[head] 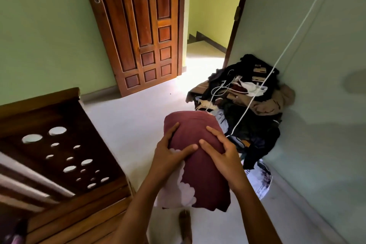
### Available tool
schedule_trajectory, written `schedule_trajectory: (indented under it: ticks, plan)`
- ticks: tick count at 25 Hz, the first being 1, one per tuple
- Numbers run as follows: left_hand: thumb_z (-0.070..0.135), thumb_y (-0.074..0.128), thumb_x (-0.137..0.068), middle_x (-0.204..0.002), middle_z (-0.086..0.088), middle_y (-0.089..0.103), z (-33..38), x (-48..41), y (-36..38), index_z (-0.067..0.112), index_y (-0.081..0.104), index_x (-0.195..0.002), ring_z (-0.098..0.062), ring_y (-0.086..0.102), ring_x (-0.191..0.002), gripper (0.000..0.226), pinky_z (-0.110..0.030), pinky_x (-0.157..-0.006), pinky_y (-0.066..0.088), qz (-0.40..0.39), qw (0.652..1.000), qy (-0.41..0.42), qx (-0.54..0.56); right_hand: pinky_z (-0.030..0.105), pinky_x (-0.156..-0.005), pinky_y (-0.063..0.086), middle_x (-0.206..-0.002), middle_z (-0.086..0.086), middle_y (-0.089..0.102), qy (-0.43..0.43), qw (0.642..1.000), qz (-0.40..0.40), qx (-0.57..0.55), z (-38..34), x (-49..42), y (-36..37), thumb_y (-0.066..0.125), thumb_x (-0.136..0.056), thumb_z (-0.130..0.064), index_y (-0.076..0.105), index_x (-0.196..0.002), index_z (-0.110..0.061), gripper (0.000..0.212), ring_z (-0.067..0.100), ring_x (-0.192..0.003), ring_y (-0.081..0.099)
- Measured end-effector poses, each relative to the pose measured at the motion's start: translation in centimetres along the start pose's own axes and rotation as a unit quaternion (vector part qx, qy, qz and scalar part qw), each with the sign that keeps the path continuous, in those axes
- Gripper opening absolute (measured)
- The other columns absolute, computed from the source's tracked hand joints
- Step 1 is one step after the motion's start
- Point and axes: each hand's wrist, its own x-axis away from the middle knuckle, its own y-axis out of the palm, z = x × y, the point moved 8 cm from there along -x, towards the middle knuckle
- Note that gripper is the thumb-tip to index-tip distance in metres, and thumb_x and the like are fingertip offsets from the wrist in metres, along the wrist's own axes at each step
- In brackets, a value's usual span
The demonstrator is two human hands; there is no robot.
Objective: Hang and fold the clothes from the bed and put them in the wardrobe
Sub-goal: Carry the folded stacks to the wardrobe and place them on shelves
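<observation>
A folded maroon garment [200,166] with a white printed patch at its lower left is held up in front of me, above the floor. My left hand [170,154] grips its left side, thumb and forefinger spread across the top. My right hand [221,150] grips its right side, fingers curled over the fabric. The bed's wooden footboard [65,152], with round cut-out holes, stands at the lower left. No wardrobe is in view.
A heap of dark and tan clothes [249,105] lies against the right wall, with a white cord [293,39] running diagonally over it. A wooden door [142,25] stands open onto a bright hallway. My foot [185,226] is on the pale floor below.
</observation>
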Motion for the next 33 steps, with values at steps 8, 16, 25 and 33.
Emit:
schedule_trajectory:
  ticks: [8,16,25,33]
  plan:
    - [0.034,0.074,-0.074,-0.147,0.004,0.037,1.9,-19.4,-3.7,0.033,0.036,-0.138,-0.019,0.043,-0.129,0.075,-0.030,-0.100,0.039,0.065,0.998,-0.004,-0.006,0.006,-0.088,0.043,-0.122,-0.017,0.055,-0.053,0.997,-0.054,0.025,-3.5,-20.8,5.4,0.071,-0.083,-0.028,0.059,-0.121,-0.036,0.041,-0.009,-0.108,0.053]
    - [0.034,0.077,-0.070,-0.146,0.004,0.039,-0.8,-31.7,-15.0,0.032,0.039,-0.138,-0.017,0.043,-0.128,0.077,-0.034,-0.105,0.040,0.204,0.978,-0.047,0.016,0.038,-0.098,0.049,-0.124,-0.010,0.061,-0.073,0.976,-0.202,0.027,-4.9,-37.0,20.4,0.073,-0.079,-0.032,0.061,-0.120,-0.037,0.043,0.006,-0.110,0.060]
    - [0.033,0.079,-0.069,-0.136,0.006,0.046,-1.0,-43.6,-34.7,0.033,0.042,-0.137,-0.008,0.050,-0.116,0.078,-0.025,-0.098,0.043,0.417,0.907,-0.059,0.020,0.021,-0.098,0.045,-0.126,-0.015,0.059,-0.155,0.899,-0.408,0.029,-12.4,-52.1,45.6,0.074,-0.079,-0.032,0.060,-0.123,-0.035,0.046,0.001,-0.112,0.057]
    - [0.043,0.079,-0.056,-0.132,0.004,0.051,-7.3,-42.3,-53.0,0.034,0.044,-0.135,-0.012,0.054,-0.115,0.087,-0.037,-0.101,0.046,0.569,0.815,-0.097,0.053,0.012,-0.095,0.041,-0.120,-0.026,0.056,-0.158,0.802,-0.576,0.028,-14.2,-50.6,69.8,0.073,-0.080,-0.033,0.059,-0.122,-0.037,0.045,-0.011,-0.108,0.053]
